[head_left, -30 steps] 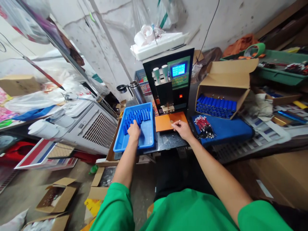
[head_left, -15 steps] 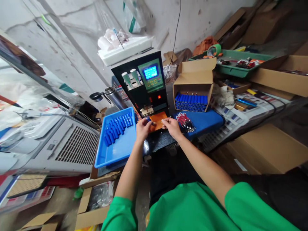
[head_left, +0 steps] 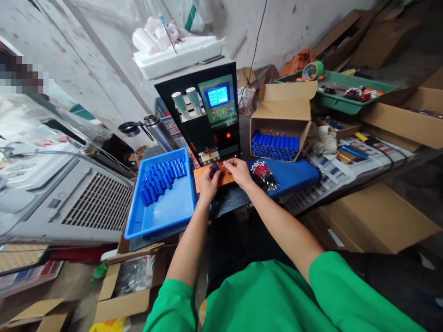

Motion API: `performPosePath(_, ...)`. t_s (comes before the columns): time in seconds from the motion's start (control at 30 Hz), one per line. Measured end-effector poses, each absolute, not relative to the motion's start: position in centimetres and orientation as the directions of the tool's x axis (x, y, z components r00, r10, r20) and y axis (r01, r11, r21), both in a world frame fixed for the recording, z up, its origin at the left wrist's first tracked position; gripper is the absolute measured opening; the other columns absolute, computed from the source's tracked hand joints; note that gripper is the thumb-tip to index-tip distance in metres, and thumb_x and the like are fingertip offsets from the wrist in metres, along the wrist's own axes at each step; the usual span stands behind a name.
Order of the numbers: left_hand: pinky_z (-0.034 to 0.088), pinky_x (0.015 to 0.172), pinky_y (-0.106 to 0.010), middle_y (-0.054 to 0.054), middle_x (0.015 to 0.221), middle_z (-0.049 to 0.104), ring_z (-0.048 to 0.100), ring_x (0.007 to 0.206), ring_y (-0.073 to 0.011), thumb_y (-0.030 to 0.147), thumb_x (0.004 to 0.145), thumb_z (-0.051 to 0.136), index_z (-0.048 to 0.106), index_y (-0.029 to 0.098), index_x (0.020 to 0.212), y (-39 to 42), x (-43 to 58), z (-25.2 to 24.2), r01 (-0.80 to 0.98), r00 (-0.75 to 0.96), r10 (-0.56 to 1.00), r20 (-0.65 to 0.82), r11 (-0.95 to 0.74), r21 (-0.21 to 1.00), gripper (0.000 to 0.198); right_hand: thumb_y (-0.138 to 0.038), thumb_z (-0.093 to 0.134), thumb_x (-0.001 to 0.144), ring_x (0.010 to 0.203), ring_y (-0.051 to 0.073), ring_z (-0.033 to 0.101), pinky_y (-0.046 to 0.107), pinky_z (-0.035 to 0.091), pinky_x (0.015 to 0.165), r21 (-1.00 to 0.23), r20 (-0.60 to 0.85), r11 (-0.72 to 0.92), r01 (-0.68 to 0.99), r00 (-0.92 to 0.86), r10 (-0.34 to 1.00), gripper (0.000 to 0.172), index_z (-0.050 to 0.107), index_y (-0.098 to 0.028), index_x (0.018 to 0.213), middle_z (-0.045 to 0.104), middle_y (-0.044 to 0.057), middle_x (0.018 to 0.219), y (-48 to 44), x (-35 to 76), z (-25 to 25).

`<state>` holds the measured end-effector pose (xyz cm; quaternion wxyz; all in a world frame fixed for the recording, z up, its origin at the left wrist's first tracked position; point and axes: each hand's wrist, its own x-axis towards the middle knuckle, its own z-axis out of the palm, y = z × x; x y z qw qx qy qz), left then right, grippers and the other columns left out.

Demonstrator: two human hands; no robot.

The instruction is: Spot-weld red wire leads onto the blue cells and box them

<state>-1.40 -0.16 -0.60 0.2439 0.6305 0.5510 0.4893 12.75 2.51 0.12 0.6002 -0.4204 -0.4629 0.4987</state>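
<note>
My left hand (head_left: 209, 183) is closed around a blue cylindrical battery cell (head_left: 215, 167), standing at the electrodes of a black spot welder (head_left: 221, 124). Beside it, my right hand (head_left: 239, 172) pinches a thin piece that looks like a wire lead (head_left: 235, 157); most of it is hidden by the fingers. Both hands are over an orange board (head_left: 200, 176) at the foot of the welder. Just right of my right hand lies a bundle of red and black wire leads (head_left: 263, 174) with white ends.
On the left is a blue tray (head_left: 161, 226) holding rows of blue cells. An open cardboard box (head_left: 281, 108) stacked with cells stands to the right. Behind the tray is a steel flask (head_left: 159, 131). A green tray (head_left: 356, 105) lies farther right.
My left hand has brought the cell up to the welder's electrodes. My right hand has moved slightly forward and left, still pinching. The view has shifted a little.
</note>
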Motion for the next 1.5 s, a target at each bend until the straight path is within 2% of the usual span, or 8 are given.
performPosePath(0.17,0.049,0.068,-0.027,-0.005,0.091,0.072,0.061,0.071,-0.0152,0.030,0.090,0.060,0.070,0.017,0.111,0.0,-1.3,-0.9,0.455,-0.111,0.929,0.354,-0.269,0.849,0.026,-0.041,0.067,0.080,0.069,0.017,0.063,0.029,0.052,0.068,-0.975,0.148,0.150,-0.163,0.027,0.989,0.025,0.065,-0.018,0.072,0.067,0.004,0.072,4.1,11.2,0.3)
performPosePath(0.3,0.048,0.066,-0.027,-0.005,0.089,0.072,0.060,0.069,-0.0149,0.030,0.090,0.061,0.070,0.017,0.111,0.1,-1.3,-1.1,0.461,-0.138,0.926,0.350,-0.253,0.851,0.026,-0.035,0.067,0.081,0.069,0.018,0.065,0.027,0.049,0.065,-0.984,0.162,0.163,-0.073,0.017,0.987,0.019,0.068,-0.017,0.075,0.071,0.004,0.073,4.4,10.7,0.4)
performPosePath(0.53,0.046,0.065,-0.026,-0.003,0.084,0.070,0.058,0.066,-0.0131,0.029,0.090,0.061,0.069,0.017,0.112,0.0,-1.2,-1.0,0.456,-0.149,0.925,0.349,-0.249,0.854,0.026,-0.039,0.069,0.082,0.070,0.020,0.065,0.027,0.047,0.065,-0.984,0.178,0.179,-0.016,0.025,0.984,0.024,0.067,-0.017,0.073,0.072,0.005,0.074,3.9,10.5,0.8)
performPosePath(0.77,0.044,0.064,-0.025,-0.001,0.080,0.068,0.057,0.066,-0.0130,0.028,0.091,0.060,0.069,0.017,0.108,-0.3,-1.0,-0.4,0.454,-0.143,0.928,0.345,-0.248,0.855,0.022,-0.038,0.069,0.084,0.078,0.021,0.067,0.028,0.048,0.070,-0.988,0.157,0.157,0.012,0.060,0.986,0.023,0.068,-0.017,0.076,0.074,0.006,0.079,3.4,10.3,1.2)
performPosePath(0.97,0.046,0.066,-0.025,-0.002,0.083,0.070,0.059,0.068,-0.0138,0.028,0.090,0.061,0.070,0.018,0.109,-0.3,-1.0,-0.5,0.460,-0.155,0.927,0.342,-0.239,0.855,0.023,-0.039,0.070,0.083,0.072,0.020,0.064,0.028,0.046,0.068,-0.987,0.159,0.157,0.041,0.072,0.985,0.024,0.065,-0.018,0.072,0.072,0.005,0.075,3.4,10.4,1.4)
performPosePath(1.27,0.046,0.065,-0.025,-0.002,0.081,0.067,0.058,0.067,-0.0141,0.029,0.090,0.061,0.070,0.019,0.105,-0.2,-1.2,-0.8,0.489,-0.162,0.928,0.336,-0.220,0.844,0.021,-0.041,0.068,0.083,0.073,0.019,0.063,0.027,0.046,0.067,-0.987,0.161,0.160,0.033,0.054,0.985,0.025,0.064,-0.019,0.073,0.071,0.004,0.075,3.4,10.3,1.4)
performPosePath(1.5,0.049,0.071,-0.028,-0.003,0.087,0.071,0.061,0.072,-0.0155,0.030,0.090,0.061,0.070,0.018,0.113,-0.1,-1.0,-0.7,0.477,-0.158,0.922,0.353,-0.242,0.845,0.027,-0.038,0.067,0.084,0.078,0.018,0.064,0.027,0.049,0.073,-0.979,0.200,0.200,-0.038,-0.007,0.980,0.019,0.065,-0.019,0.082,0.070,0.003,0.081,3.1,11.2,0.3)
